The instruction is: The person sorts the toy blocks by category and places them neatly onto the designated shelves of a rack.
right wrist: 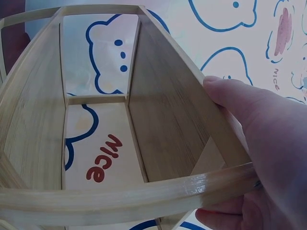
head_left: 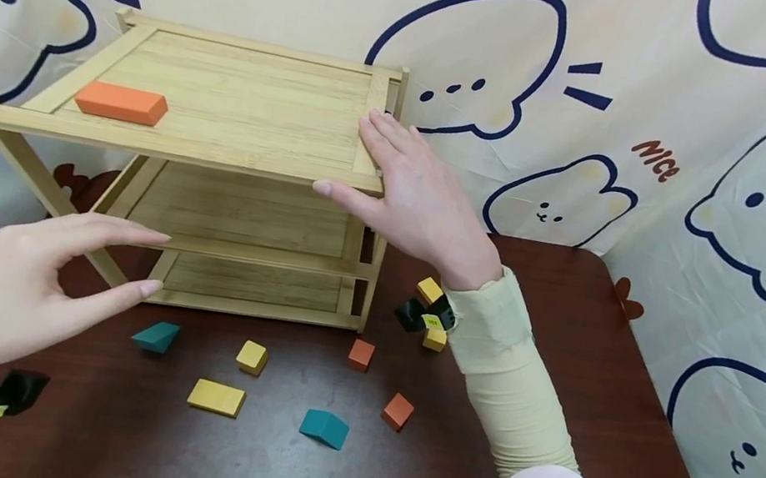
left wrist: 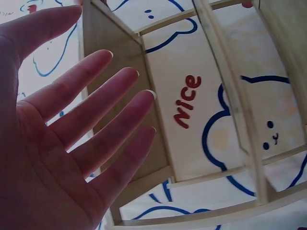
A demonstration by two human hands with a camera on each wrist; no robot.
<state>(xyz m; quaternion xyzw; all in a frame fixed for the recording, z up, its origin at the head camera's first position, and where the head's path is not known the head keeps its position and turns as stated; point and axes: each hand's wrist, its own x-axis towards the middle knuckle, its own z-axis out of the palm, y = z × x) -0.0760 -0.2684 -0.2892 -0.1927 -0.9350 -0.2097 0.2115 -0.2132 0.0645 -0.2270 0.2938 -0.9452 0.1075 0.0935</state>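
Note:
A light wooden three-tier shelf [head_left: 245, 106] stands on the dark table. The right hand [head_left: 420, 199] holds its top right corner, thumb along the front edge and fingers over the right end. In the right wrist view, the thumb [right wrist: 225, 91] lies against the top tier's front edge. An orange rectangular block [head_left: 121, 103] lies on the top tier, towards the front left. The left hand [head_left: 33, 282] is in front of the shelf's left side, thumb and fingers apart with nothing between them. Its extended fingers [left wrist: 115, 115] are spread in the left wrist view.
On the table before the shelf lie a yellow rectangular block [head_left: 216, 397], a yellow cube [head_left: 252, 358], teal wedges [head_left: 324, 428] [head_left: 157, 336] and orange-red cubes [head_left: 397, 411] [head_left: 359, 354]. More yellow blocks [head_left: 435, 339] sit near the right wrist. A patterned cloth [head_left: 738, 205] hangs behind.

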